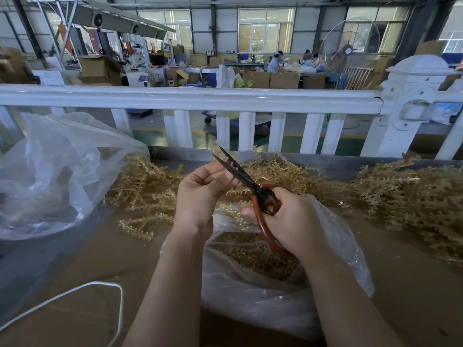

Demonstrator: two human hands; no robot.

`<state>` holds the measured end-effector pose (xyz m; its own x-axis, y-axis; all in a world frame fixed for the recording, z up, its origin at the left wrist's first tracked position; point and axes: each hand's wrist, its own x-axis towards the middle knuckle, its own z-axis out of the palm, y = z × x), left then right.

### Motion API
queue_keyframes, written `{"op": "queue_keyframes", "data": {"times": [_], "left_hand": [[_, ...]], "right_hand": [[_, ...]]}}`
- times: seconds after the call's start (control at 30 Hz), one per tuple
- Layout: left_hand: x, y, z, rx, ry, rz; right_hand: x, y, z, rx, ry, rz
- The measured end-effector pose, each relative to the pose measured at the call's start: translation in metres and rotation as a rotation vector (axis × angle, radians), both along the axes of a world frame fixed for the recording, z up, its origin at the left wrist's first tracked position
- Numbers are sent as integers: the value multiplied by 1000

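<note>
Head view, nearest lot first: what is entered? So asks the checker.

Clerk: Item 1, white cord (122, 301), one loop, lying on the brown counter (75, 271), left of the forearms. Item 2, clear plastic bag (250, 301), mouth open, under both wrists, part filled with small gold pieces (250, 254).

Checker: And the grips?

Clerk: Item 3, right grip (290, 221), curled round the red handles of the scissors (258, 189), which are held in the air over the bag. Black blades point up and away to the left, tips slightly parted. Item 4, left grip (200, 194), fingertips drawn in against the thumb, just beside the blades. Whether anything is pinched there, cannot tell.

Checker: Farther back?

Clerk: Item 5, gold plastic sprigs (150, 181), loose heap on the counter behind the grips. Item 6, right-hand heap (406, 196), same stock, well apart from the first. Item 7, large clear bag (50, 171), crumpled, at left. Item 8, white railing (175, 97) along the counter's far edge, with a capped post (413, 96) at right. Item 9, beyond the railing: cardboard boxes (283, 80), standing fan (350, 48), seated workers (275, 63), small and indistinct.
</note>
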<state>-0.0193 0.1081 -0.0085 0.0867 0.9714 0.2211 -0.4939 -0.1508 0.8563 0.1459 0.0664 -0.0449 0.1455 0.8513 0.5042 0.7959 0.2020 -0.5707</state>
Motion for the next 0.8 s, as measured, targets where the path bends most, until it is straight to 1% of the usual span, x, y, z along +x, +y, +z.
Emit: {"op": "queue_keyframes", "data": {"times": [0.13, 0.3, 0.4, 0.57, 0.8], "left_hand": [[-2, 0, -1, -18, 24, 31], [0, -1, -2, 23, 126, 26], [2, -1, -2, 33, 140, 7], [-1, 1, -4, 49, 181, 6], [1, 0, -4, 38, 169, -9]], "right_hand": [[1, -1, -1, 9, -30, -15], [-1, -2, 2, 48, -114, -58], [0, -2, 3, 88, -113, -58], [-1, -2, 3, 85, -106, -50], [-1, -1, 0, 81, -80, -42]]}}
